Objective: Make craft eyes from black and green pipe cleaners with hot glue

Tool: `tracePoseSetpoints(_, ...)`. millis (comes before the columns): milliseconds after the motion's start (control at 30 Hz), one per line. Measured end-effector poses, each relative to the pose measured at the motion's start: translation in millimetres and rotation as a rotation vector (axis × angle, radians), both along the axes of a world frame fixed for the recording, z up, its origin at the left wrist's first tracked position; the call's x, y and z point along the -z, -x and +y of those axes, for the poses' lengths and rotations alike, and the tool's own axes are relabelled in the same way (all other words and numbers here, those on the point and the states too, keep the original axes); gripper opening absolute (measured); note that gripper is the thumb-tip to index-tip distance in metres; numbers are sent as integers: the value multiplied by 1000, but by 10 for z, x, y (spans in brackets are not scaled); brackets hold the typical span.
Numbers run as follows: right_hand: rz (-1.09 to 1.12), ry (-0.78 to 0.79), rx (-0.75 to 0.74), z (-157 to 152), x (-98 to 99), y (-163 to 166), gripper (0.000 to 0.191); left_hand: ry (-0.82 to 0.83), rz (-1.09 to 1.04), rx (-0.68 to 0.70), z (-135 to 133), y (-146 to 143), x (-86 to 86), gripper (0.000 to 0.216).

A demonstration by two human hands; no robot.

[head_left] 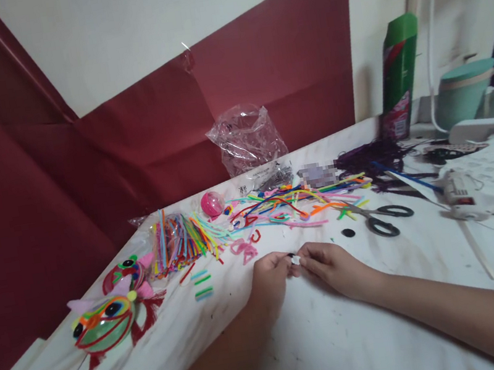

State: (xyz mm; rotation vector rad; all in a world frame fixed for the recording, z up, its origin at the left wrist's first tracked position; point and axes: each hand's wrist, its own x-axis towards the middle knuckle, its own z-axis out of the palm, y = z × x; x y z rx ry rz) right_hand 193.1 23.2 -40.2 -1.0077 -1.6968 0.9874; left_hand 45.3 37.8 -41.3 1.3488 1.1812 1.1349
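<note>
My left hand [269, 278] and my right hand [332, 265] meet above the white table, fingertips pinched together. Between them is a small black and white piece [294, 259], mostly covered by the fingers; its kind cannot be made out. A flat black disc [348, 233] lies just beyond my right hand. Scissors with dark handles [381, 221] rest farther right, blades pointing left. Pink pipe-cleaner loops [244, 250] and short cut green and blue pieces [203, 293] lie near my left hand.
Two decorated lantern-like figures [104, 323] [125, 273] stand at left. Behind are a bundle of pipe cleaners [181, 242], a pink clear ball [212, 204] and a plastic bag [252, 140]. A white glue gun [468, 193], purple strands [372, 162] and a green bottle [400, 79] are at right.
</note>
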Motion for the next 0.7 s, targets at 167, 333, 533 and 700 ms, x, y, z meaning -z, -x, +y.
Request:
tracePoseSetpoints(167,58,89,134,101,20,-53,33,66,-102,-103,57,27,-6,22)
tracePoseSetpoints(333,53,12,211,164,36,-91,13,79,-98,-70,12,12,-49,25)
tracePoseSetpoints(533,48,25,73,65,43,-7,13,20,-9,-23,-52,-20,-61,17)
tracePoseSetpoints(700,116,110,10,40,51,-3,16,15,21,-5,-94,-32,-91,16)
